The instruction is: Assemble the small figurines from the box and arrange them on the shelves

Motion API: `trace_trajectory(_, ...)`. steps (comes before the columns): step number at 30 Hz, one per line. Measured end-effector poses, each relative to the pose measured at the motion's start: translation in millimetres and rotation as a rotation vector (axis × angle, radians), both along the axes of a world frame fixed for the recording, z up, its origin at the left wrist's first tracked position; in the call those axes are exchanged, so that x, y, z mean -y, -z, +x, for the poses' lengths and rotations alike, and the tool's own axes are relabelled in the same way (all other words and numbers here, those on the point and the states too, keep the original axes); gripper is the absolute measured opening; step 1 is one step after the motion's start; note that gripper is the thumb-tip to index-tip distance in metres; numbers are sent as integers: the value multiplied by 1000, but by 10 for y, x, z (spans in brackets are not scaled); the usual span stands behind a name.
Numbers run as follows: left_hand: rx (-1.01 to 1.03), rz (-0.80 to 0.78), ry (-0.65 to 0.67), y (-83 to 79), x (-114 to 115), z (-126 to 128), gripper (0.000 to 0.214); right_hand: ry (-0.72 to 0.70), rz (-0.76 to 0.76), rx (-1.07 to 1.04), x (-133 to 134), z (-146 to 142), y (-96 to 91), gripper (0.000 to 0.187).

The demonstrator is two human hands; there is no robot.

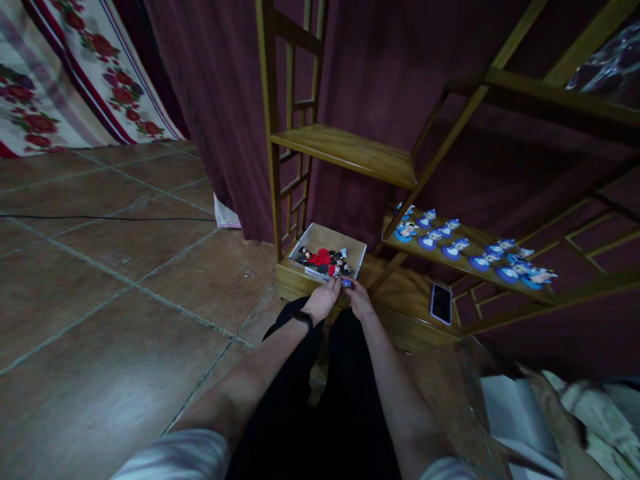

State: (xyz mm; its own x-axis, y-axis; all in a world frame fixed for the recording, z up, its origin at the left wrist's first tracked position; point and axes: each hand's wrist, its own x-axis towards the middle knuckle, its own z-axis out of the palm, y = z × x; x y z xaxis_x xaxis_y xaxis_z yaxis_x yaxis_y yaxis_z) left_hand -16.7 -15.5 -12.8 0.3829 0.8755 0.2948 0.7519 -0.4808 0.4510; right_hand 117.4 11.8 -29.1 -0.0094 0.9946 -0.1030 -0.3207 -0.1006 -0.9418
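Note:
Between the fingertips of both hands is a small blue-purple figurine [347, 283], its details too small to make out. My left hand [324, 300], with a dark band on its wrist, pinches it from the left. From the other side my right hand [358, 299] grips it with closed fingers. Just beyond the hands, a shallow white box [356, 248] sits on the low shelf, with several red and black figurines [323, 259] lying jumbled inside.
A wooden shelf unit [345, 153] stands in front of a dark red curtain. Several blue and purple figurines [431, 239] stand in rows on the right shelf. Below them lies a phone [441, 303]. A white box [517, 410] is at lower right; a cable [110, 218] crosses the tiled floor.

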Motion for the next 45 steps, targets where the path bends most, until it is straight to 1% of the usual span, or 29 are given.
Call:
trace_trajectory(2,-176,76,-8,-41,40,11,53,-21,3,-11,24,23,-14,32)
trace_trajectory(5,-319,169,-44,-102,112,41,49,-38,2,-19,57,58,-30,34)
trace_trajectory(8,-389,227,-55,-182,172,63,45,-36,9,-37,100,84,-51,35)
trace_trajectory(12,-443,287,-18,-293,198,39,41,-47,-2,-78,166,93,-87,37)
trace_trajectory(14,-465,302,-9,-317,193,11,41,-59,-11,-81,184,85,-93,38)
trace_trajectory(19,-484,301,-19,-265,163,-18,41,-51,-4,-40,150,43,-46,35)
trace_trajectory(24,-470,315,-27,-203,118,15,41,-16,-39,-25,98,21,1,36)
trace_trajectory(30,-449,296,-18,-172,73,39,41,-12,-37,-21,92,59,-50,35)
trace_trajectory(34,-458,290,-17,-152,58,71,42,-21,-63,-5,76,81,-71,34)
trace_trajectory(39,-444,289,-44,-170,82,122,43,-35,-61,22,76,108,-81,35)
trace_trajectory(45,-421,276,-33,-221,126,132,43,-49,-37,-15,98,150,-90,35)
